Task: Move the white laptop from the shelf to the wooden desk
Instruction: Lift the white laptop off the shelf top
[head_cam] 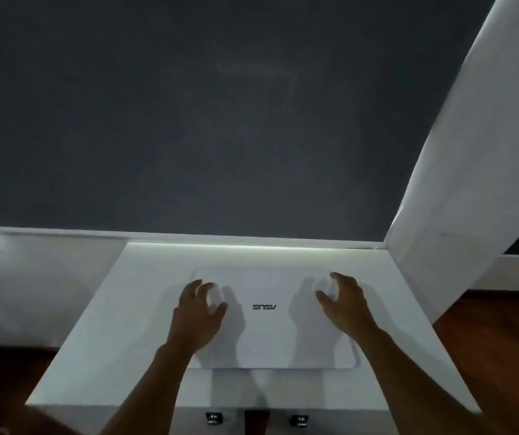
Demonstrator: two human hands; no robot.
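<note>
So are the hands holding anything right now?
Nothing held: left hand and right hand hover open over the closed white laptop.

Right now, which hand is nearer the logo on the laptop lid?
Left. The left hand sits just left of the logo; the right hand is farther off on its right.

Big dark grey roller blind (220, 120) fills most of the view, pulled all the way down, with a thin strip of light leaking out under its bottom bar (63, 230). White wall (32, 277) sits below it on the left. A white column (471, 183) runs up the right side at a slant. Reddish-brown wooden floor (487, 340) shows low right, darker on the left. Two small black handles (214, 419) at the bottom edge.
</note>
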